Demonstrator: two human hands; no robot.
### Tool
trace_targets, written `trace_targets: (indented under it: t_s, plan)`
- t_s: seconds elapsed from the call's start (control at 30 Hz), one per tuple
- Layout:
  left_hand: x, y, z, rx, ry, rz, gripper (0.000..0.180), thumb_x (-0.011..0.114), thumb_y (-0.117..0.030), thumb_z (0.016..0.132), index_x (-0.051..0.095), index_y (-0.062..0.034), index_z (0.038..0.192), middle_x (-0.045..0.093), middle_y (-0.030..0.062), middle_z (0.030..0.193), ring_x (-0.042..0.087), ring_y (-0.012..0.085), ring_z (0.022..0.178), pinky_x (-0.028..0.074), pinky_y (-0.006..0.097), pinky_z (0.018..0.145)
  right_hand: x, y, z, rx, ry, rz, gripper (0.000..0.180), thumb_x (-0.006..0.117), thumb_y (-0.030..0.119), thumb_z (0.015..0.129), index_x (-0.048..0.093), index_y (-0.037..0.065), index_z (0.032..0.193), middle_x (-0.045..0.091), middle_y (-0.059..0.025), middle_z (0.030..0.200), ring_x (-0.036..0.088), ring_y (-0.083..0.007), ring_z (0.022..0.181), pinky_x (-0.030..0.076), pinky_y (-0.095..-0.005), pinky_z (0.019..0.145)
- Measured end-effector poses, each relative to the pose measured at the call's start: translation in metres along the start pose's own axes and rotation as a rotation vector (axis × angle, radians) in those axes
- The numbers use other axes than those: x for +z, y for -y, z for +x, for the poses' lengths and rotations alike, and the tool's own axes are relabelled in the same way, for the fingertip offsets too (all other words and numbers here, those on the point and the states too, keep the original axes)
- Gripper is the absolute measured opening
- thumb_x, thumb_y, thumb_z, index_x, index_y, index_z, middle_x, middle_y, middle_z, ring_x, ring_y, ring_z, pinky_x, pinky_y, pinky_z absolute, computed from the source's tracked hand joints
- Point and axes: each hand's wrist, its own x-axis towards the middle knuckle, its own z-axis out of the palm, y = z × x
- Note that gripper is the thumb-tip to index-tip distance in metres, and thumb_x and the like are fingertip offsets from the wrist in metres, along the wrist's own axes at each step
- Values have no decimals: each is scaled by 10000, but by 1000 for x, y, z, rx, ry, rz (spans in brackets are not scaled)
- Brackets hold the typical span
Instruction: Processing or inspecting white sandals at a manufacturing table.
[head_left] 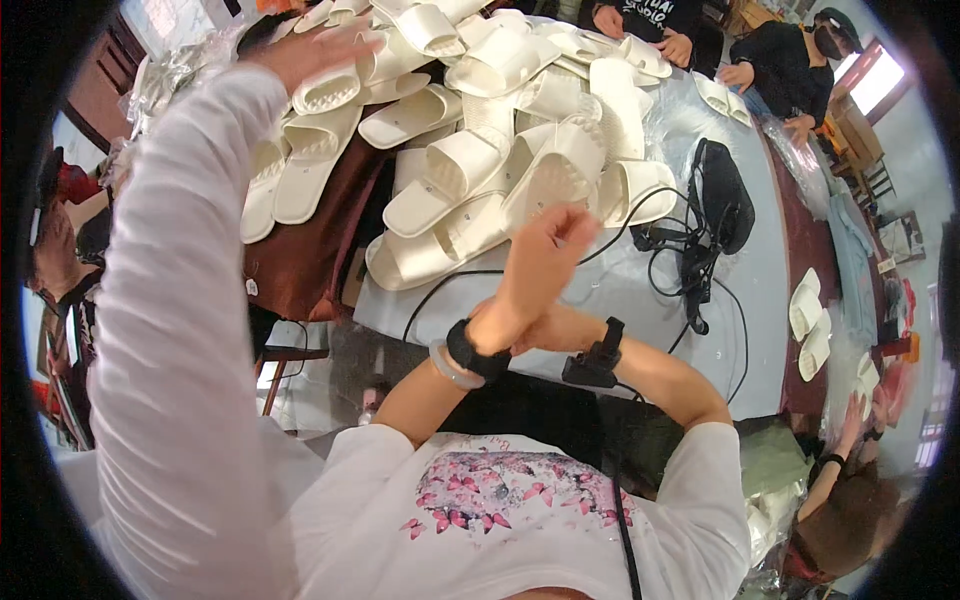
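Note:
In front of my chest my forearms cross. My left hand [545, 265], with a black band and a pale bracelet at its wrist, points away over the table, slightly blurred; its fingers are curled in and nothing shows in them. Under the left wrist lies my right hand [535, 335], its fingers mostly hidden behind that wrist. A black box-like device [592, 368] is strapped to my right wrist. Just beyond my hands rises a heap of white slippers [435, 190]; the closest, a slipper [560, 165], lies directly past my left hand. Neither hand visibly holds a slipper.
Another person's white-sleeved arm [180, 270] reaches along the left to the heap. A black pouch [722, 195] with tangled cables [680, 245] lies on the grey tabletop [740, 330] at right. Slippers [808, 325] sit on the brown surface beyond. Several people stand around.

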Motion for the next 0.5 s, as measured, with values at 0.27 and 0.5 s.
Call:
trace_targets:
  t_s: [0.27, 0.5]
  plan:
    - [-65, 15, -10, 315, -158, 395, 187, 645, -115, 748, 602, -48, 918, 605, 112, 849, 586, 250, 767, 459, 309, 671, -28, 28, 3, -42, -442, -294, 512, 683, 238, 762, 482, 29, 1184, 518, -134, 1169, 503, -230, 1070, 393, -365, 909]
    - [-120, 84, 27, 83, -134, 1343, 669, 705, -287, 694, 402, -164, 1278, 324, 184, 1343, 311, 369, 1229, 304, 532, 918, -177, 31, 29, 99, -861, -1267, 888, 728, 370, 632, 288, -19, 1298, 423, -275, 1172, 405, -407, 1109, 358, -424, 932]
